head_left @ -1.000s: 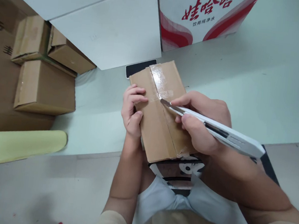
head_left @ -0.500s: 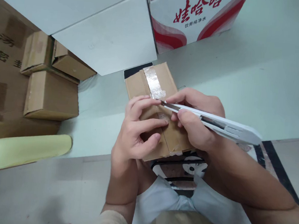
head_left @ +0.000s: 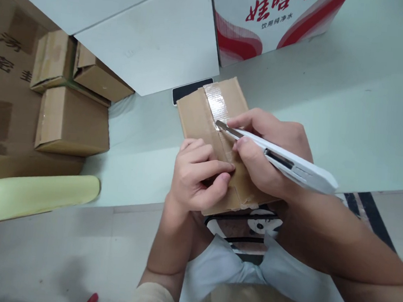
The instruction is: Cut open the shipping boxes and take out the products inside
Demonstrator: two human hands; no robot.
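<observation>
A small brown cardboard box [head_left: 194, 112] lies in front of me, a shiny strip of clear tape [head_left: 216, 102] along its top seam. My right hand [head_left: 276, 144] is closed around a white utility knife [head_left: 292, 167]. Its blade is out, and the tip lies at the near end of the shiny tape, by the seam. My left hand [head_left: 201, 174] rests on the near left part of the box with its fingers curled. Its index fingertip presses by the seam and the thumb is close below; what lies under the palm is hidden.
White boxes [head_left: 150, 46] and a red-and-white carton [head_left: 241, 36] stand behind the box on the pale table [head_left: 350, 118]. A dark flat object [head_left: 189, 90] lies beside them. Brown cartons [head_left: 76, 120] are at left, above a pale yellow padded piece [head_left: 36, 194].
The left fingers have curled in and drawn back from the blade tip toward me. The knife tip now shows on the tape's near end. The whole view has shifted slightly.
</observation>
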